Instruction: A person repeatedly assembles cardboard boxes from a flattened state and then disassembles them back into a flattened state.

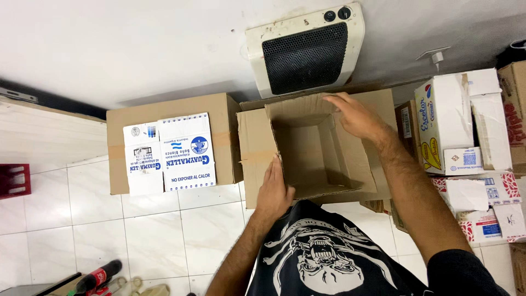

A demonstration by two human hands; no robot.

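Open cardboard box (315, 151): brown, flaps up, standing on the floor just in front of you, below the wall heater; nothing shows inside.

Your left hand (274, 192): laid flat on the box's near left flap, fingers extended, not clenched on anything.

Your right hand (356, 115): resting on the far right rim, fingers curled lightly over the flap edge; whether it grips the edge firmly, you cannot tell.

Sealed cardboard box (172, 142): just left of the open one, touching it, with white and blue printed labels on top.

Wall heater (304, 49): cream, with a dark grille and two knobs, on the far wall.

Stacked cartons (471, 142): white and printed, to your right.

Bottle (98, 277): dark, red label, lying near left on the white tiled floor (164, 230).

Red crate (13, 181): far left edge.
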